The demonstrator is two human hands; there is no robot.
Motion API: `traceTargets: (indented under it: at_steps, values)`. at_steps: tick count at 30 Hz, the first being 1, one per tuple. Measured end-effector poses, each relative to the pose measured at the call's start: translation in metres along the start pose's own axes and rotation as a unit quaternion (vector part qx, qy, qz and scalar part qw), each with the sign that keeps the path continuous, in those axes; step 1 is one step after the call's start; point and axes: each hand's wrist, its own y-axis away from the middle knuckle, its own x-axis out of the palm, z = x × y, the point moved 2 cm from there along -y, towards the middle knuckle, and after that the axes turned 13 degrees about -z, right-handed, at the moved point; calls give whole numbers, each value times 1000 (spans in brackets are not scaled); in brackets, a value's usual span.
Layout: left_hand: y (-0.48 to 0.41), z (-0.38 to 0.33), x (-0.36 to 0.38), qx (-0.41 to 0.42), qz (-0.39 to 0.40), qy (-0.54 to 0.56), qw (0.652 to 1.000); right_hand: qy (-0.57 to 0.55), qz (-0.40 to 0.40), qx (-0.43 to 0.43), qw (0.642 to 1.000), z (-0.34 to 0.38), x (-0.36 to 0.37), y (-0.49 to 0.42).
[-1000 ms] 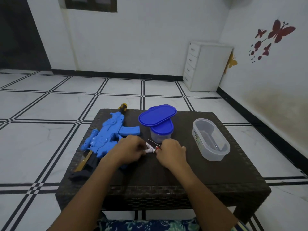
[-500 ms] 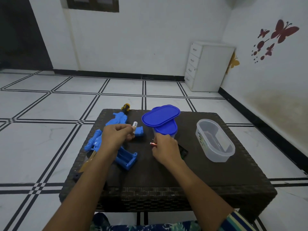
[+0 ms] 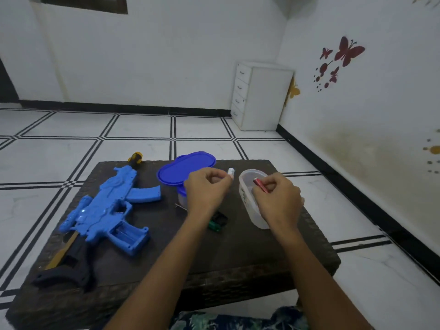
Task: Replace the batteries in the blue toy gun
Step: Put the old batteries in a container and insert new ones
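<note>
Left hand (image 3: pixel 206 190): pinches a white battery (image 3: pixel 230 174) at the fingertips, the cell's end poking up on the far-right side of the fist.
Right hand (image 3: pixel 277 198): fingers curled round a red battery (image 3: pixel 261 185), whose tip points far-left out of the fist.
Clear tub (image 3: pixel 250 210): open-topped, on the right half of the table (image 3: pixel 238 258). The right hand hangs over its mouth and the left hand is just to its left.
Blue toy gun (image 3: pixel 104 206): lies flat on the left side of the table, well apart from both hands. Its long axis runs from the dark stock at near-left to the muzzle at far, by a yellow-handled screwdriver (image 3: pixel 135 158).
Battery bay (image 3: pixel 127 234): open in the gun's grip and facing near-right — I cannot tell whether any cell remains inside.
Key relation: both cells sit at the tub, not the gun, so they look bound for or fresh from the tub, and which is unclear.
Nearer hand: the left is closer to the bay, so any loading would be a reach leftward and nearward, with the cell turned to lie along the bay.
</note>
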Motion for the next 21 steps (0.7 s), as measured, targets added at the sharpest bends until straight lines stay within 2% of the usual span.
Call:
traceTargets:
  at_steps: [5,13,18,21]
  values:
    - [21,4,56,108,45,-92,989,99,6,26,995,-30,5,-14]
    - [34,21,84,193,60,-192,960,138,76,8,987,-48,9,-22]
    - [27,18,72,231,70,-157,958,98,99,7,990,-53,5,-23]
    - [4,11,43,256,15,-172,951,43,63,21,997,-56,4,-21]
